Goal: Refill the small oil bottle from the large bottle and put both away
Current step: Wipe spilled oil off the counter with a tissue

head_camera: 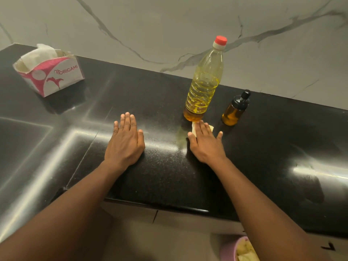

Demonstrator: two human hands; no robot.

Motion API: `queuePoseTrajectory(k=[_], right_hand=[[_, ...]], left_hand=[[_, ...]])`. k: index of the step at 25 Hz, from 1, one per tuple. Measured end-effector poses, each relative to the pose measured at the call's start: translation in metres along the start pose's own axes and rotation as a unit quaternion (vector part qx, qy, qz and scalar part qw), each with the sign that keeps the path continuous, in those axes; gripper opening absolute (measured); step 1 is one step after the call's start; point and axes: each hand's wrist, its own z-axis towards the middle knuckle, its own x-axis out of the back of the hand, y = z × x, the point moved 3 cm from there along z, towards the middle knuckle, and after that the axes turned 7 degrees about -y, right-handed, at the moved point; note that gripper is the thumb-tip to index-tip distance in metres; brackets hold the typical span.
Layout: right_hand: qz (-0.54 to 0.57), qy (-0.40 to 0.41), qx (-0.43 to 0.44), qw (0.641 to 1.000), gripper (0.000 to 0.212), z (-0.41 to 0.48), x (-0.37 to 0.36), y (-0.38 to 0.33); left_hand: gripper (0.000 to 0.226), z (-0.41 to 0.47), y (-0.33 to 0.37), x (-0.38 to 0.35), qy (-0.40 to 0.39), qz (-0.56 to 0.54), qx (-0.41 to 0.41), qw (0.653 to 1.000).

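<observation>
A large clear bottle (204,81) with a red cap stands upright on the black counter (160,176), holding yellow oil. To its right stands a small amber bottle (235,110) with a black dropper cap on. My right hand (206,143) lies flat just in front of the large bottle, pressing a folded tissue (211,127) onto the counter, beside an oily smear (181,137). My left hand (125,138) rests flat on the counter further left, fingers together, holding nothing.
A pink and white tissue box (49,72) sits at the back left. A sink basin (20,140) lies at the left edge. A marble wall (169,25) backs the counter. A pink bin (237,249) with crumpled tissue stands below the counter's front edge.
</observation>
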Motion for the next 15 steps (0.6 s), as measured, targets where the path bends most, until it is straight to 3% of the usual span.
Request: queuePoseTrajectory(k=[6,11,15], right_hand=[[0.005,-0.006,0.000,1.000,0.071,-0.029,-0.014,0.010],[0.004,-0.016,-0.059,0.998,0.071,0.003,0.015,0.013],[0.008,0.005,0.034,0.999,0.078,-0.037,-0.027,-0.040]], left_hand=[[0.065,-0.001,-0.001,0.000,-0.004,0.002,0.004,1.000],[0.066,0.003,-0.002,-0.003,0.001,0.003,0.002,1.000],[0.067,0.001,-0.002,-0.002,0.001,0.003,-0.001,1.000]])
